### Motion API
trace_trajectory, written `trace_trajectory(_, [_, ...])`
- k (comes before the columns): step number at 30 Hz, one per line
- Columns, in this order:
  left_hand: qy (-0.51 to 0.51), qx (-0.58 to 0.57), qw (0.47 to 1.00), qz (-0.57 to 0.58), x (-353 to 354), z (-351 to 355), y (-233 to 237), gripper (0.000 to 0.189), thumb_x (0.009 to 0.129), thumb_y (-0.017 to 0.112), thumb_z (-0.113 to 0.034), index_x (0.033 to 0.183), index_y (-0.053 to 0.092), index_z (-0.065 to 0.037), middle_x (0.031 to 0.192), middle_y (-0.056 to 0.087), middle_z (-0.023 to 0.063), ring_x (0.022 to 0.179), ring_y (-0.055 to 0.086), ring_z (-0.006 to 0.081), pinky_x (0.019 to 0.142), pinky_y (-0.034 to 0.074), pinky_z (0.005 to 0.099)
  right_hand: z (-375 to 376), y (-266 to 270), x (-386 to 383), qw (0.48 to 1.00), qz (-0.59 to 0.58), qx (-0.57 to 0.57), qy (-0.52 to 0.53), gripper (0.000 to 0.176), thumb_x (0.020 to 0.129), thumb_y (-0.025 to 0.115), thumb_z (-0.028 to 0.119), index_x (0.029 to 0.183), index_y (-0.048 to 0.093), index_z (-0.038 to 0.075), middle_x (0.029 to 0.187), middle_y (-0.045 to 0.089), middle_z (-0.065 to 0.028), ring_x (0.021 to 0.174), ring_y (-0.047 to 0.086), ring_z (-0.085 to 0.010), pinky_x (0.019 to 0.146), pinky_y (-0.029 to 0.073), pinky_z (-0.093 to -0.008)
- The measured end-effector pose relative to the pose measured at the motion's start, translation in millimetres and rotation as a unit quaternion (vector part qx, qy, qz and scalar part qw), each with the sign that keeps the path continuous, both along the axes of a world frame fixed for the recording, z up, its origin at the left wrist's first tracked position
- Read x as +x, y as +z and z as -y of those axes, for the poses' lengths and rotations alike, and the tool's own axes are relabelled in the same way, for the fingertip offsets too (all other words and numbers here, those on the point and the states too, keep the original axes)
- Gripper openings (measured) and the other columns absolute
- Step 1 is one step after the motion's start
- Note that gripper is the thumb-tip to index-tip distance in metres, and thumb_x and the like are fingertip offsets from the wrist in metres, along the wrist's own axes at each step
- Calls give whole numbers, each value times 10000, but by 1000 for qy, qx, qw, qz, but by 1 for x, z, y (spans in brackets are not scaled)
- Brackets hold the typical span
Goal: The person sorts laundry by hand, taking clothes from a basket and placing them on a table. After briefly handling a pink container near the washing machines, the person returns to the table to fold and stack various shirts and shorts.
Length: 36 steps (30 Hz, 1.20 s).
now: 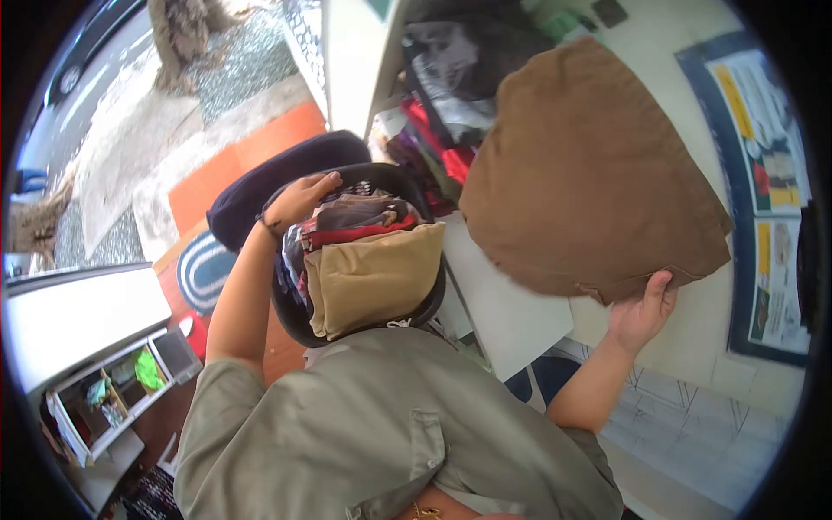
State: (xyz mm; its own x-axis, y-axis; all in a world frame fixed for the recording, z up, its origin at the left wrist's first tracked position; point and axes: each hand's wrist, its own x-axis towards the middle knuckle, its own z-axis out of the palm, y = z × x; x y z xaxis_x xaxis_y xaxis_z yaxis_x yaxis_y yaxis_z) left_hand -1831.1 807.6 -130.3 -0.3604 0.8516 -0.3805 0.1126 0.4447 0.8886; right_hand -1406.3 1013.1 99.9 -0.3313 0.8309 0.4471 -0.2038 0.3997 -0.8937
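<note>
A black tub point(433, 314) rests against my body, filled with folded clothes. My left hand point(305, 201) is closed over its far left rim, beside the clothes. Folded tan trousers point(373, 277) lie nearest to me in the tub; red, grey and patterned garments point(360, 221) are packed behind them. On the right, my right hand point(641, 314) grips a large folded brown garment point(589, 173) by its lower edge, thumb on top and the other fingers hidden beneath. The brown garment is held up above a white surface, apart from the tub.
Several clothes point(468, 69) are piled on the white table point(507, 295) behind the tub. A dark cushioned seat point(286, 178) stands beyond my left hand. Framed posters point(771, 199) hang at the right. Low shelves point(121, 394) stand at lower left; an opening shows the street.
</note>
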Motion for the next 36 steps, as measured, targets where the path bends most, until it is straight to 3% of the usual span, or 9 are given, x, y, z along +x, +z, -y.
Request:
trace_trajectory(4, [-43,229,970,73,70,-38,86,471,947,627,-290,1334,559,-30,1214,636,127,1076,607,188,956,458,313,28,27,-13,986,-99,-43,-129,446,1013,545,259,1346,494,-33,1389,520,-117,1239,516,-207,1060,399,-362])
trace_trajectory(8, [-155,248,930,224,164,-72,87,983,799,756,-410,1548,196,-109,1540,311,164,1415,311,332,1131,294,476,33,25,26,965,-177,-155,-115,439,1030,505,277,1374,456,8,1383,510,-99,1245,505,-208,1058,407,-375])
trace_trajectory(13, [-161,88,529,829,247,-64,77,859,819,747,-353,1501,306,-77,1504,384,140,1392,374,298,1119,338,494,79,17,54,937,-255,-158,-182,463,1025,502,337,1380,442,46,1349,527,-80,1235,513,-224,1034,429,-388])
trace_trajectory(16, [-189,132,788,570,253,-83,92,748,848,716,-302,1467,357,-85,1442,479,103,1330,460,288,1113,364,510,95,-23,95,907,-296,-170,-246,471,1018,513,339,1384,437,53,1360,519,-77,1245,507,-240,1031,430,-405])
trace_trajectory(20, [-80,26,875,477,279,-108,53,521,873,680,-198,1329,462,-69,1275,588,90,1107,627,275,928,545,482,116,-151,158,902,-153,-223,-336,430,979,573,221,1375,445,113,1387,495,-65,1271,475,-244,1026,411,-485])
trace_trajectory(23, [-85,-107,952,272,300,-111,-14,570,882,687,-227,1343,392,-65,1250,578,127,1071,636,283,845,577,497,148,-226,164,765,76,-388,-509,643,862,695,85,1410,367,14,1375,473,-162,1175,504,-257,1024,390,-381])
trace_trajectory(27, [-182,-15,964,192,335,-104,-13,769,891,685,-288,1465,222,-70,1327,493,186,1113,604,321,802,588,461,154,-212,151,933,50,-335,-125,660,830,739,181,1376,420,-9,1348,500,-186,1193,525,-248,1020,407,-370])
trace_trajectory(32, [-362,123,821,424,350,-98,72,863,904,617,-439,1559,136,-150,1455,405,191,1200,553,329,1006,439,467,104,-173,131,968,94,-173,-157,663,807,648,5,1411,379,-29,1286,565,-153,1179,559,-225,1027,420,-346])
trace_trajectory(36, [-217,120,954,171,327,-104,56,918,872,637,-512,1558,146,-149,1496,364,195,1310,451,339,1094,327,469,92,-61,140,960,-37,-250,-117,666,769,629,-69,1396,413,-7,1238,590,-112,1118,590,-200,983,458,-331])
